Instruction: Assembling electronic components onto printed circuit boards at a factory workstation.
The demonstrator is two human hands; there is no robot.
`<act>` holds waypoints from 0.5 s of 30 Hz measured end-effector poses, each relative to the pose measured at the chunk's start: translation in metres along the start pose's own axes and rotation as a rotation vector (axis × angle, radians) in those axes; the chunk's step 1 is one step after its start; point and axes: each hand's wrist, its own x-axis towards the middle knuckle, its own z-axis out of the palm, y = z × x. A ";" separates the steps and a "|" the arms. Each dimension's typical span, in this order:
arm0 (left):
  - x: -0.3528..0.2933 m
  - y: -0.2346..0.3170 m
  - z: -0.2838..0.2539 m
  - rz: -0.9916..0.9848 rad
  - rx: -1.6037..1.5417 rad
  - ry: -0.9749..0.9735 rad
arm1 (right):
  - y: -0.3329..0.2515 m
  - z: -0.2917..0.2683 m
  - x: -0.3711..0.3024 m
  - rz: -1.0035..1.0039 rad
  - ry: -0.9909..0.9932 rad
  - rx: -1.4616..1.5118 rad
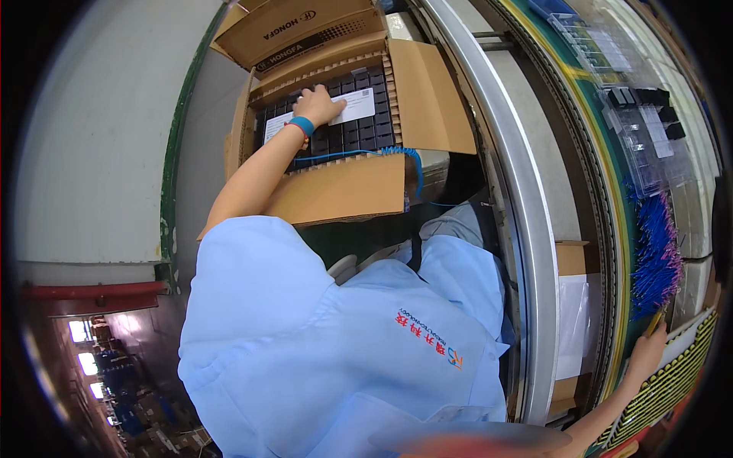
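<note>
My left hand (317, 107) rests on rows of small black block-shaped parts (366, 133) packed in an open cardboard box (328, 195). Its thumb and fingers are spread, with the thumb over a white label (356, 105) and the fingertips partly hidden. A blue wristband (303, 125) circles that wrist, and a coiled blue cord (405, 151) lies across the box's near edge. Far off at the lower right, my right hand (647, 353) is closed around a thin yellow object (654, 323), just below a bundle of blue wires with pink ends (655, 256).
A metal rail (527, 198) runs between the box and a green conveyor line (611, 198). Clear plastic trays with black parts (649, 130) stand along it. A yellow-and-black striped strip (668, 382) lies beside my right hand. Another cardboard box (569, 263) sits under the line.
</note>
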 end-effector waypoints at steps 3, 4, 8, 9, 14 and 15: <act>0.022 -0.018 0.007 -0.070 0.001 -0.049 | -0.004 -0.006 -0.007 -0.036 -0.004 -0.030; 0.020 -0.020 0.001 -0.069 0.008 -0.053 | -0.006 -0.008 -0.008 -0.035 -0.037 -0.010; 0.013 -0.020 -0.007 0.054 0.024 -0.239 | -0.003 -0.003 -0.010 -0.064 -0.018 0.014; 0.010 -0.019 -0.005 0.057 -0.004 -0.239 | -0.004 -0.006 -0.011 -0.050 -0.032 0.019; -0.002 -0.027 -0.005 0.042 -0.150 -0.331 | -0.002 -0.002 -0.014 -0.073 -0.009 -0.009; -0.002 -0.030 -0.003 0.034 -0.146 -0.331 | 0.000 -0.001 -0.013 -0.079 -0.012 -0.005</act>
